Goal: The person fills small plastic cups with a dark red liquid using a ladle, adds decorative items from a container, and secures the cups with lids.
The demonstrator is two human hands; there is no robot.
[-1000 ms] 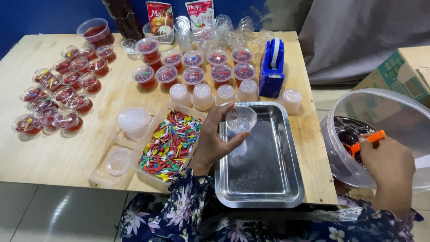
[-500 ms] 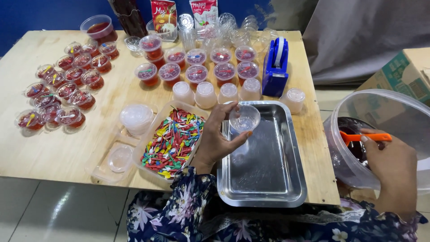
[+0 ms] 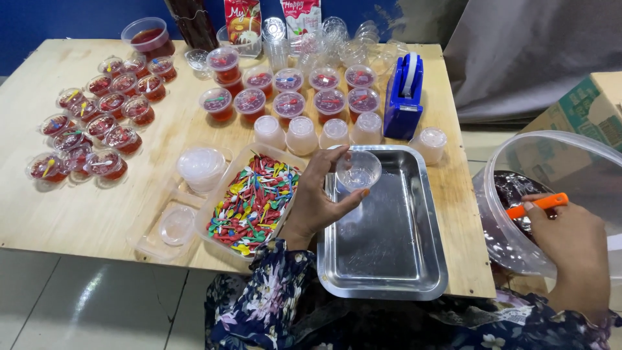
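Observation:
My left hand (image 3: pixel 317 198) holds a small clear plastic cup (image 3: pixel 357 170), empty, above the left part of a shiny metal tray (image 3: pixel 389 259). My right hand (image 3: pixel 573 249) grips the orange handle of a scoop (image 3: pixel 538 205) that reaches into a large clear bucket (image 3: pixel 551 155) of dark red liquid, off the table's right edge. The scoop's bowl is hidden behind the bucket wall.
A clear box of coloured mini spoons (image 3: pixel 253 201) lies left of the tray. Sealed red jelly cups (image 3: pixel 97 123) fill the table's left and back; upturned white cups (image 3: pixel 302 134) and a blue tape dispenser (image 3: pixel 403 97) stand behind the tray. A cardboard box (image 3: pixel 583 110) sits far right.
The orange scoop handle has shifted within the bucket, rising and tilting. My left hand keeps the cup over the tray with little movement. The view has drifted slightly.

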